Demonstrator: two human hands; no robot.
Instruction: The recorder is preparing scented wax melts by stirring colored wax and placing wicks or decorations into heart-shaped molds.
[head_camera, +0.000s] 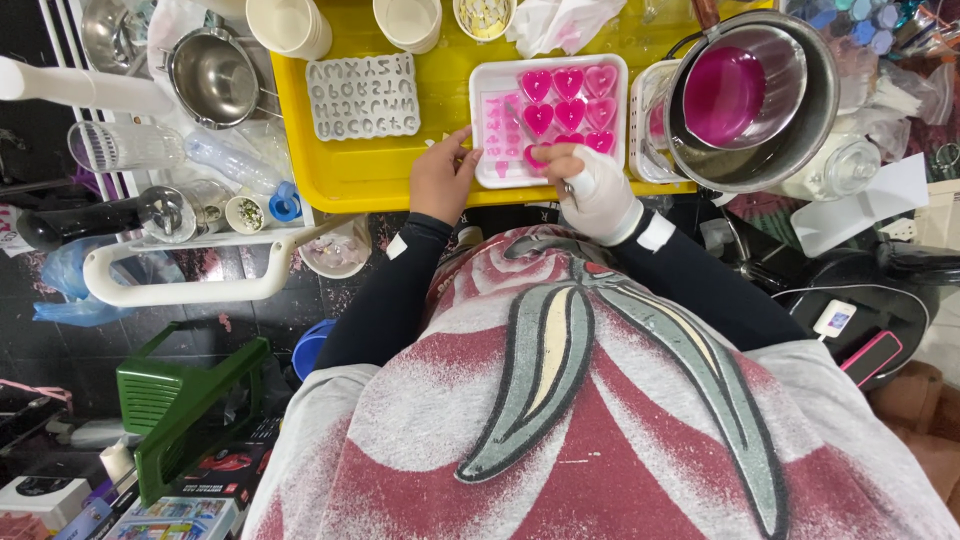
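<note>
Left hand (440, 180), fingers loosely curled, steadying white heart mould (548, 118) at near edge of yellow tray (340, 165); gloved right hand (590, 185) pinching thin metal tool (567, 190) over pink hearts.

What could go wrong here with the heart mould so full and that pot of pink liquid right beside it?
The white heart mould holds brim-full pink cavities while the left hand steadies its near corner and the gloved right hand works a small tool at its near edge; a nudge might slop pink across the yellow tray. The steel pot of pink liquid sits close by the right forearm, so a careless swing could tip it.
</note>
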